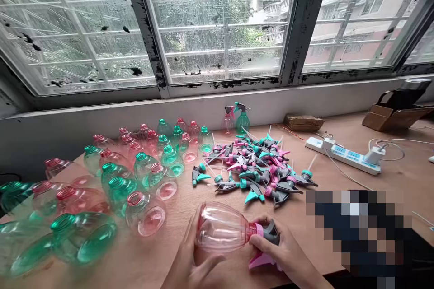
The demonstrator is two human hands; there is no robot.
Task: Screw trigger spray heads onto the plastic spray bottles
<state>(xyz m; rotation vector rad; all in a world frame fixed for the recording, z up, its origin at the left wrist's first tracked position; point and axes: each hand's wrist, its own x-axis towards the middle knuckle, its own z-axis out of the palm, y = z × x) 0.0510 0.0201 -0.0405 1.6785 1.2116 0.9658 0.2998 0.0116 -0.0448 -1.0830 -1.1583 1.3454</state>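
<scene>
A clear pink plastic bottle lies on its side just above the table, its neck pointing right. My left hand cups the bottle's base, with the thumb held away from its wall. On the neck sits a grey and pink trigger spray head. My right hand grips this head at its pink collar, fingers partly hidden behind it. The pink trigger hangs below the right hand. Whether the collar is fully screwed down, I cannot tell.
Open green and pink bottles crowd the left side. A heap of loose spray heads lies beyond my hands. Two bottles with heads stand by the wall. At right are a power strip, cables, a cardboard box and a pixelated patch.
</scene>
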